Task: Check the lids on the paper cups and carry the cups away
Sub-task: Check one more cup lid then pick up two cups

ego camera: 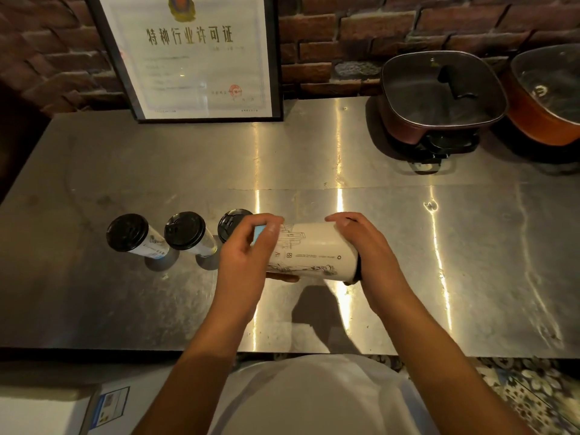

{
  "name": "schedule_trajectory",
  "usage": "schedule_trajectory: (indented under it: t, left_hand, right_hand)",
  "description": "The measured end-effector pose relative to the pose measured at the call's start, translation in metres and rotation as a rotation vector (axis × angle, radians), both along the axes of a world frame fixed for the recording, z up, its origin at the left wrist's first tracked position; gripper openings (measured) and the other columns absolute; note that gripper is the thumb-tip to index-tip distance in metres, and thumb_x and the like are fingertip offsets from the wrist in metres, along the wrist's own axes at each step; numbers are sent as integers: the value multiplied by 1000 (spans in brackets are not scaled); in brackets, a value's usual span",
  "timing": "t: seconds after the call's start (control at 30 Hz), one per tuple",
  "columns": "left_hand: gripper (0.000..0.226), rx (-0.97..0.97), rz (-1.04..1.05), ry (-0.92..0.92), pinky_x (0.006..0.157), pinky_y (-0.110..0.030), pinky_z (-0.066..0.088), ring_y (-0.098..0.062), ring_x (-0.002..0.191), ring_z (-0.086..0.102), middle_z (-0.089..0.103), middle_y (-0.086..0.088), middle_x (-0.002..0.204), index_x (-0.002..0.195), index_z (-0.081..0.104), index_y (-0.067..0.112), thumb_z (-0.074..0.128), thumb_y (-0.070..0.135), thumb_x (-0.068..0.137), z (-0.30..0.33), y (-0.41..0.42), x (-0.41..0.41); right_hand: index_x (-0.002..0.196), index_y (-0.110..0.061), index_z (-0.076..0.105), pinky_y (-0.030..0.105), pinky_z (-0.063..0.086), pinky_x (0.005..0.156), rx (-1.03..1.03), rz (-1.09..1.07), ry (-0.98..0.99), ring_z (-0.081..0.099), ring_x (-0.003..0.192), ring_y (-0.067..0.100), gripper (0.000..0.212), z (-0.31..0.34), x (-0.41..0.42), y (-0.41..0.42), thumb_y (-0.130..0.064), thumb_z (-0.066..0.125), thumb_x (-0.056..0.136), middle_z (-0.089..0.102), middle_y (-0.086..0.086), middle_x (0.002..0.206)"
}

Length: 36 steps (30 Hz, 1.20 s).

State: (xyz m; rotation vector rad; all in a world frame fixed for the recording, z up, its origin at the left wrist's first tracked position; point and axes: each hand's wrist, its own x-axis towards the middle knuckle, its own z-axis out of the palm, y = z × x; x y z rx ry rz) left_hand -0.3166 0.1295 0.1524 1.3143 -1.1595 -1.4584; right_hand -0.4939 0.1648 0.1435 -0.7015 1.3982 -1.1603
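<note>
A white printed paper cup (309, 251) lies sideways in the air above the steel counter (408, 246), held between both hands. My left hand (248, 262) grips its base end. Over the lid end sits my right hand (367, 246), and only a sliver of the black lid (356, 276) shows. Three more cups with black lids stand upright in a row to the left: one at the far left (128, 233), one in the middle (186, 231), and a third (230, 222) partly hidden behind my left hand.
A framed certificate (188, 54) leans against the brick wall at the back. Two lidded electric pots (439, 95) (549, 95) stand at the back right. A white box (47, 412) lies below the counter's front edge at the lower left.
</note>
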Motion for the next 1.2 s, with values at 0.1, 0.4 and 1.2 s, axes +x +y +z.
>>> schedule_trajectory:
  t: [0.1, 0.4, 1.2]
  left_hand:
    - [25, 122, 49, 96, 48, -33, 58, -34, 89, 75, 72, -14, 100, 105, 67, 13, 54, 33, 100, -4, -4, -1]
    - [26, 316, 79, 108, 60, -32, 59, -24, 87, 74, 75, -9, 96, 107, 66, 13, 51, 34, 103, -14, -7, -5]
    - [84, 116, -450, -459, 107, -38, 49, -9, 128, 56, 61, 11, 136, 132, 63, 35, 63, 86, 64, -28, -21, -3]
  right_hand:
    - [121, -27, 59, 19, 56, 64, -258, 21, 234, 68, 104, 14, 47, -5, 5, 7, -53, 59, 81, 66, -4, 115]
    - [127, -25, 57, 26, 62, 79, -353, 85, 427, 62, 115, 10, 51, -16, -1, 6, -49, 62, 83, 60, -7, 123]
    - [155, -41, 24, 39, 52, 107, -368, 332, 774, 47, 136, 10, 97, -28, 15, 3, -57, 78, 76, 36, -14, 159]
